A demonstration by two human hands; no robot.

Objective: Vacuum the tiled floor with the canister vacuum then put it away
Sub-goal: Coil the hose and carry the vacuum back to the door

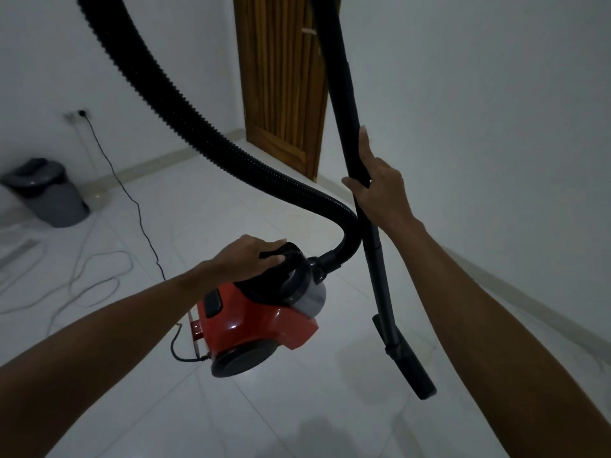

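Observation:
A red canister vacuum (261, 320) with black wheels hangs above the white tiled floor (231, 408). My left hand (246, 259) grips its black top handle. A black ribbed hose (185, 117) loops up from the canister's front and out of the top of the frame. My right hand (380, 190) grips the black wand (350, 127), which stands nearly upright. The floor nozzle (411, 368) at the wand's lower end hangs just above the tiles.
A black power cord (132, 200) runs from the canister's rear to a wall socket (79, 114) at the left. A grey bin (49, 193) stands by the left wall, with pale cables (82, 279) coiled on the floor near it. A wooden door (281, 84) is straight ahead.

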